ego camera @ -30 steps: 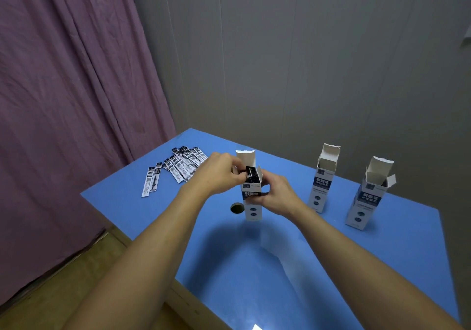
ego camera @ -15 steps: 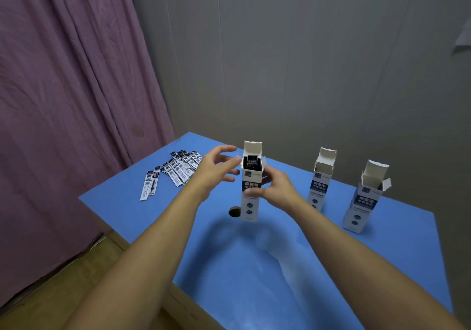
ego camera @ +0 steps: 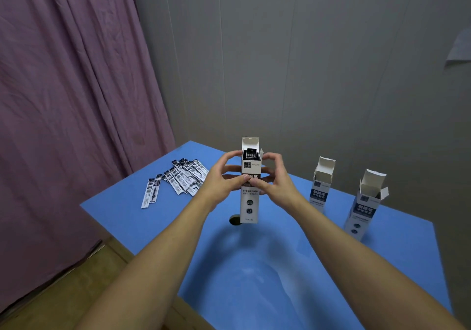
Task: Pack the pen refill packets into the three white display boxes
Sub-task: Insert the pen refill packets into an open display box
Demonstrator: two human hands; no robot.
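A tall white display box (ego camera: 250,202) stands upright in the middle of the blue table (ego camera: 254,273), its top flap open and dark refill packets (ego camera: 249,154) showing inside. My left hand (ego camera: 224,179) grips its left side and my right hand (ego camera: 276,180) grips its right side, thumbs meeting on the front. Two more white boxes stand open to the right, one (ego camera: 321,187) nearer the middle and one (ego camera: 364,207) further right. A fanned pile of refill packets (ego camera: 184,175) lies at the table's far left, with two separate packets (ego camera: 151,192) beside it.
A small dark round hole (ego camera: 235,220) is in the tabletop just left of the held box's base. A purple curtain (ego camera: 71,100) hangs at the left and a grey wall (ego camera: 318,62) stands behind the table. The table's left edge drops to a wooden floor (ego camera: 84,286).
My left hand has come back from beside the box and closed on its left side. The box now stands straighter, held by both hands. The head view has tilted slightly.
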